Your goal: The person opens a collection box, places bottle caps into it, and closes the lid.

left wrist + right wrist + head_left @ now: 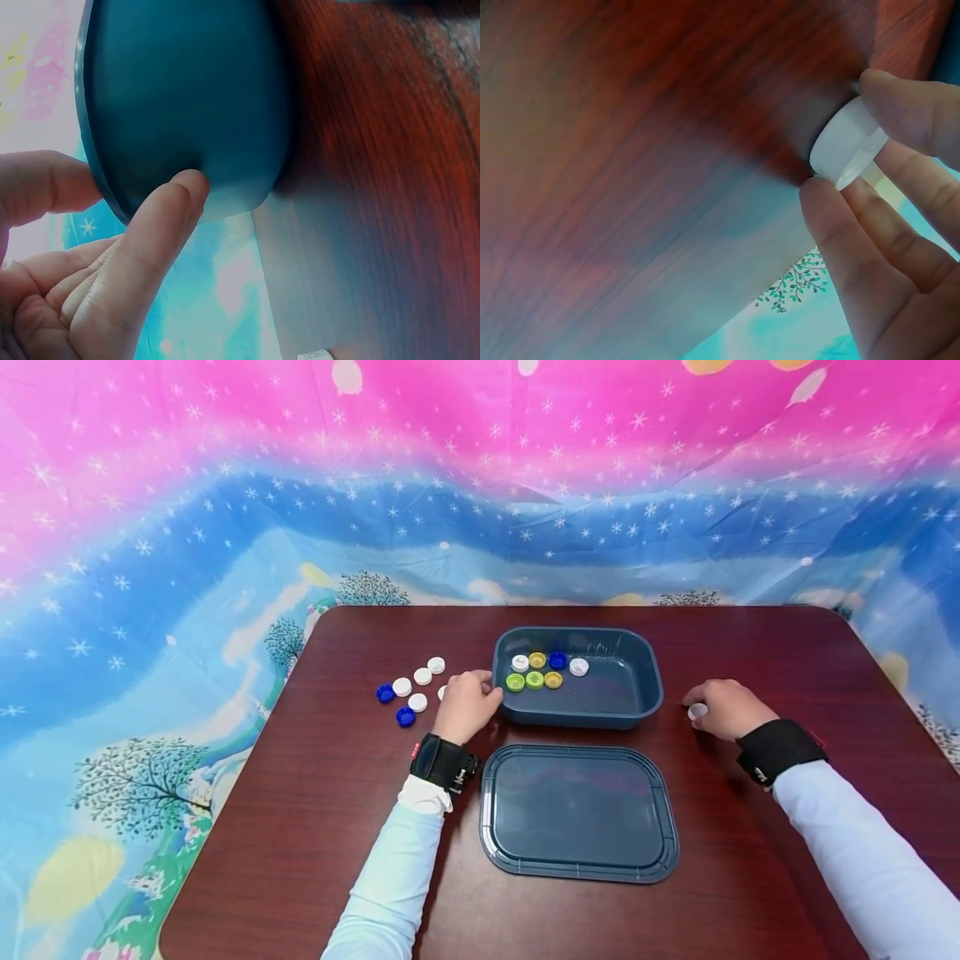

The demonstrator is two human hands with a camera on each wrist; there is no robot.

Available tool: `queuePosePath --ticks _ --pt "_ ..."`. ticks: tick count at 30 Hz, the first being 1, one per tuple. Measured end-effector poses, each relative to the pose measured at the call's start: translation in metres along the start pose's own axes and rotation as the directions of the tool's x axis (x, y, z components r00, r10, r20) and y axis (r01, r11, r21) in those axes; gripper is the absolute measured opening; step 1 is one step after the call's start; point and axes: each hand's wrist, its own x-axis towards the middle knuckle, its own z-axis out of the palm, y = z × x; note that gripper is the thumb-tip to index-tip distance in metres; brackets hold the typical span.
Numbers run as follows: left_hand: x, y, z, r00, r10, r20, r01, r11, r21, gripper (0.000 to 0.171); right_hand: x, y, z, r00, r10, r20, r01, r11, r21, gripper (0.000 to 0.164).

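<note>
- And over on the right, the right hand point(727, 710) had a white bottle cap point(844, 146) pinched, fingertips on opposite sides and parted only as wide as the cap itself!
- That cap was low over the table point(247, 852), right of the plastic container point(581, 719); whether it touched the surface, I couldn't tell.
- Across to the left hand point(468, 703): it gripped the container's left end, thumb against the outer wall, a finger at the rim.
- A featherweight, that cap, by the look of it: probably stiff plastic, hardly fragile, perhaps slick where smooth.
- Best hold? The side wall, surely, thumb opposing fingers; catching just one edge might have made it flip or skid.
- The container seemed light and firm too, its walls maybe giving slightly; the rim looked the surest grip, though a jerk there could have sent its load sliding.
- And what a load, bunched toward the left inside: two white caps point(520, 663), one blue cap point(557, 661), two yellow caps point(553, 680), two green caps point(515, 682).
- Further left lay loose white caps point(417, 702) and two loose blue caps point(406, 717), while on the container's near side rested the flat lid point(577, 810), liftable, I'd judge, by its border.
</note>
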Motion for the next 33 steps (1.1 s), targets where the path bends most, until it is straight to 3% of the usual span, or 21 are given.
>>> queuePosePath --ticks 10,18,26,33 --pt "0.001 -0.001 0.002 1.0 0.009 0.01 -0.009 1.0 0.009 0.032 -0.002 0.001 -0.001 1.0 0.014 -0.004 -0.014 1.0 0.011 0.024" --pt "0.004 0.0 0.003 1.0 0.009 0.001 -0.009 1.0 0.023 0.032 -0.001 -0.005 -0.025 1.0 0.013 -0.019 -0.012 1.0 0.01 0.026" --pt "0.003 -0.001 0.002 1.0 0.016 -0.002 -0.016 1.0 0.019 0.031 0.007 -0.028 -0.058 0.999 0.008 -0.051 -0.008 1.0 0.003 0.028" --pt "0.0 -0.001 0.001 1.0 0.013 -0.009 -0.013 1.0 0.007 0.031 0.023 -0.057 -0.07 0.997 -0.029 -0.066 0.03 1.0 0.007 0.028"
